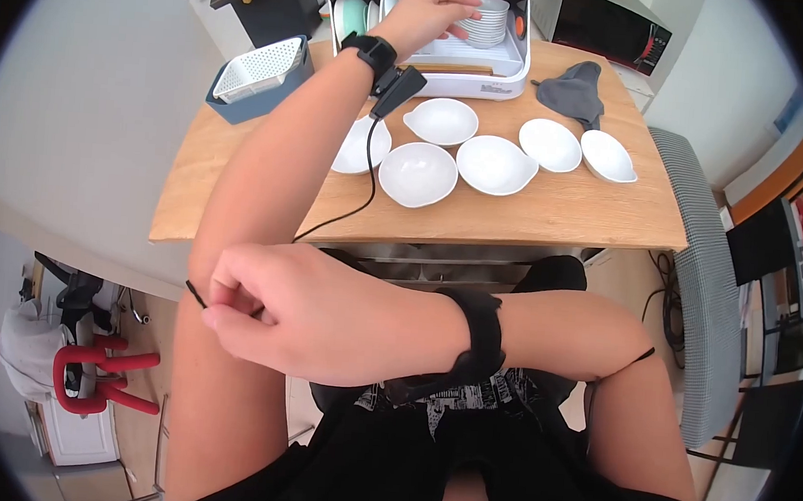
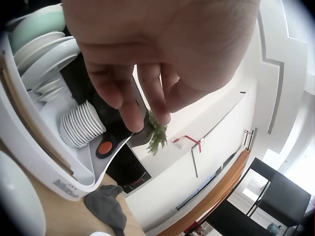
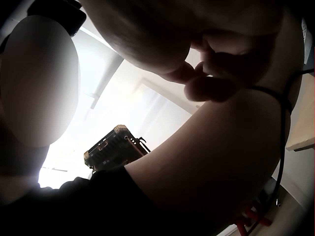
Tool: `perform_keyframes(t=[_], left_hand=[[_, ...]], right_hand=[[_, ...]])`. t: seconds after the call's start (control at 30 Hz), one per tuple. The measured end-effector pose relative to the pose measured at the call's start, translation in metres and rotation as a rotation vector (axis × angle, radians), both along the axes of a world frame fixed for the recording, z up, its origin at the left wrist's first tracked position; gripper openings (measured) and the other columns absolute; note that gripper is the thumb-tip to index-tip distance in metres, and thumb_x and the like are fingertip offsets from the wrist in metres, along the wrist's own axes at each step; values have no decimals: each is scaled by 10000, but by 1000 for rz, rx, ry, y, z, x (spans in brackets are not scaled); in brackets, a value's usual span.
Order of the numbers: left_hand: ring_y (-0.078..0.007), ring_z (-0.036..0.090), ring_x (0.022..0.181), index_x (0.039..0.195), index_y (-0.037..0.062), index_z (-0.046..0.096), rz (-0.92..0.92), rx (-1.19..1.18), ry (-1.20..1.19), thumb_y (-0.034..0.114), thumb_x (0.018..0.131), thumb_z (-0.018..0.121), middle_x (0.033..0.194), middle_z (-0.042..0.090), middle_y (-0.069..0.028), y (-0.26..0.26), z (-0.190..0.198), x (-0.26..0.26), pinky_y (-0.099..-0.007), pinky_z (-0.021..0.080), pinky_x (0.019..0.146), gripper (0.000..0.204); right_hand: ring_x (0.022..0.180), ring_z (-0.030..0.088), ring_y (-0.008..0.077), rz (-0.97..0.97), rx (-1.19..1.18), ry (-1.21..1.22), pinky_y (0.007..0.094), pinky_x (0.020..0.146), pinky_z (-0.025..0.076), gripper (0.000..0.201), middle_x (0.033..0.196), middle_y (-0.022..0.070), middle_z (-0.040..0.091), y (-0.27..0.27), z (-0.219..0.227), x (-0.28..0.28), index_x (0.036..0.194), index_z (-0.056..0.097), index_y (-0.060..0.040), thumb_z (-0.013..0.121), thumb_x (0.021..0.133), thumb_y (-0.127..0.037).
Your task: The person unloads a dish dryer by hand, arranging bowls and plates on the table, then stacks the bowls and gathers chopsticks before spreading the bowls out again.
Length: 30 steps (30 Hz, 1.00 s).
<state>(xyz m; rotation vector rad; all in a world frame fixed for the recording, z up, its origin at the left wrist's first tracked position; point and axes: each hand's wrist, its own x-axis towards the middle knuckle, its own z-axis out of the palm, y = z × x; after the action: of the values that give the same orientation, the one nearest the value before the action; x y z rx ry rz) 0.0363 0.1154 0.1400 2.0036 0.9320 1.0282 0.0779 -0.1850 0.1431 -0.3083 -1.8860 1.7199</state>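
Observation:
My left hand (image 1: 432,20) is held out over a white dish box (image 1: 487,87), its fingers loosely bent with nothing between them. A stack of small white bowls (image 1: 485,24) is right by those fingertips in the head view. In the left wrist view, this stack (image 2: 81,125) stands below the fingers, apart from them. My right hand (image 1: 286,308) is at the left elbow, where thumb and fingers pinch a thin black cable (image 1: 195,294). From the right wrist, the cable (image 3: 268,91) runs out of the fingers and hangs down beside the arm.
Several white spouted bowls (image 1: 418,174) sit on the wooden table (image 1: 553,219). A grey cloth (image 1: 573,92) lies right of the dish box, and a blue basket (image 1: 230,108) with a white one (image 1: 258,70) stands left. Behind is a microwave (image 1: 608,32). Another person (image 1: 27,345) is at far left.

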Motion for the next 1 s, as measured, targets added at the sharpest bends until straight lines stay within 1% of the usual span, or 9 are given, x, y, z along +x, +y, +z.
perform_keyframes(t=[0.2, 0.27, 0.33, 0.47, 0.5, 0.63, 0.77, 0.9, 1.0], left_hand=[[-116, 754, 1004, 1402, 106, 718, -5, -24, -19, 270, 1082, 672, 1290, 788, -8, 3, -18, 15, -281, 533, 869, 363], [-109, 757, 1013, 1399, 113, 724, -7, -99, -237, 268, 1075, 687, 1298, 789, -4, 0, -8, 20, -281, 528, 867, 361], [-172, 739, 885, 1327, -1, 719, -19, -109, -420, 182, 1069, 687, 1150, 800, -91, 7, 6, 21, -328, 573, 846, 319], [-163, 669, 831, 1402, 119, 644, -246, -408, -1044, 119, 1059, 656, 1061, 725, 3, 32, 54, 3, -266, 531, 721, 343], [-166, 660, 847, 1228, 141, 692, -341, -401, -1147, 105, 1048, 637, 1008, 721, 2, 50, 60, -3, -279, 528, 730, 191], [-174, 655, 837, 1057, 145, 712, -362, -459, -1442, 108, 1021, 607, 925, 712, 3, 38, 91, 1, -335, 537, 760, 117], [-172, 654, 838, 1054, 114, 710, -453, -213, -1499, 122, 1029, 623, 920, 704, -5, 12, 122, -23, -312, 537, 787, 90], [-168, 663, 894, 1380, 55, 627, -309, 370, -1071, 173, 1050, 669, 1047, 711, -38, -45, 133, -52, -325, 549, 846, 353], [-189, 667, 963, 1471, 90, 583, -293, 414, -834, 203, 1065, 687, 1165, 735, -37, -98, 116, -73, -331, 554, 871, 435]], right_hand=[[725, 595, 131, 198, 57, 124, 337, 650, 477, 210, 820, 63, 656, -22, 2, -14, 1213, 531, 11, 625, 1066, -106], [709, 589, 109, 182, 131, 168, 317, 617, 468, 232, 801, 31, 651, -20, -17, -15, 1257, 493, -20, 613, 1098, -140], [768, 659, 157, 269, -281, 3, 336, 688, 521, 215, 882, 85, 703, -10, -24, 12, 1250, 497, -27, 575, 1114, -174], [713, 603, 108, 220, -317, -69, 299, 637, 503, 255, 911, 50, 696, -8, -122, 24, 1277, 465, -40, 573, 1136, -222], [703, 595, 106, 208, -315, -104, 296, 627, 499, 268, 921, 44, 699, -13, -142, 22, 1295, 451, -40, 568, 1140, -223], [751, 654, 181, 277, -73, -33, 364, 688, 548, 389, 1100, 114, 736, -16, -127, 20, 1437, 402, -10, 564, 1122, -171], [935, 724, 232, 335, 104, -124, 405, 768, 575, 384, 1249, 108, 729, -9, -129, 35, 1457, 501, -65, 568, 1081, -108], [979, 732, 273, 189, 516, -8, 399, 761, 595, 395, 1365, 44, 683, -12, -111, 54, 1381, 633, -119, 644, 991, -55], [970, 741, 238, 154, 838, 10, 368, 726, 607, 399, 1442, 17, 659, 7, -102, 69, 1301, 733, -140, 702, 912, -51]])
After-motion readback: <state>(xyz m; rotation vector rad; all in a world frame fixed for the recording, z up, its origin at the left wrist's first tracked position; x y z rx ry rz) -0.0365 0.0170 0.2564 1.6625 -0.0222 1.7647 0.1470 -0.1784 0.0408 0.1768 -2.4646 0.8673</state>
